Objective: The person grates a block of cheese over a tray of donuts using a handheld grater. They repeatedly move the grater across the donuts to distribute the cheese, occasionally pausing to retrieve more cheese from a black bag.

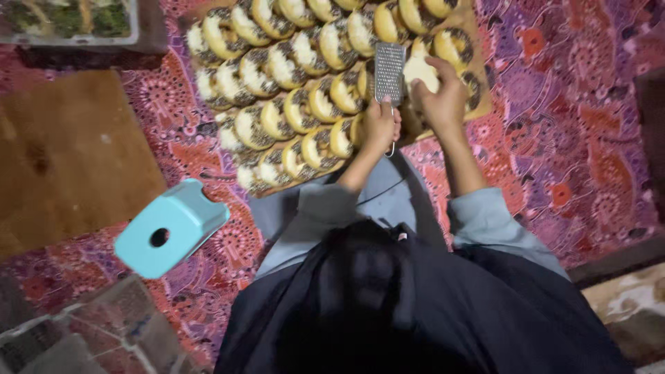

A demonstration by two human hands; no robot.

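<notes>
Cheese sits gripped in my right hand, pressed against the grater that my left hand clenches by its handle, both held over the doughnuts beyond so shavings fall on them.

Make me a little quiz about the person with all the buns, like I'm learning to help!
1. True or false: the left hand holds a metal grater by its handle.
2. What does the right hand press against the grater? A) a pale block B) a spoon C) a cup
3. Fill in: the rows of buns lie on a wooden ____.

Key: 1 true. 2 A. 3 board. The turquoise stool lies tipped over on the patterned rug, apart from both hands.
</notes>
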